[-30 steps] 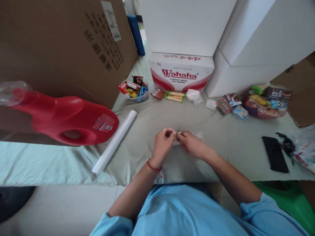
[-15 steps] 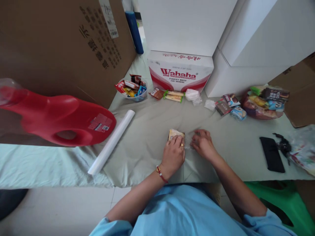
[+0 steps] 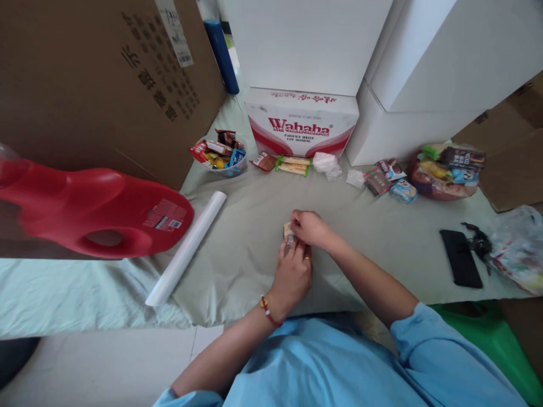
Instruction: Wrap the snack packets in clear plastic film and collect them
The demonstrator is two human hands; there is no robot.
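Near the middle of the near edge of the table covered in pale green cloth (image 3: 250, 243), we count two bare hands. The left hand (image 3: 292, 277) lays its fingers over one small, flat yellow packet (image 3: 287, 229); its underside is hidden, so we cannot tell whether it clamps. The right hand (image 3: 311, 227) has thumb and fingertips pinched together on the packet's far right side.

Left of them we see one white cylindrical roll (image 3: 186, 249), slanting, its lower end close to the near edge. Toward the right edge lie one flat black rectangular case (image 3: 461, 259) and one crumpled clear plastic bag (image 3: 515, 249). We find open room between roll and left hand, and between right hand and case.

Beyond the roll is one large red plastic jug (image 3: 123, 198). Farther off we count two snack-filled bowls, one clear plastic bowl (image 3: 235, 171) and one round reddish bowl (image 3: 445, 191), then one white-and-red cardboard box (image 3: 303, 121) toward the far edge. Open room runs from the hands to the box.
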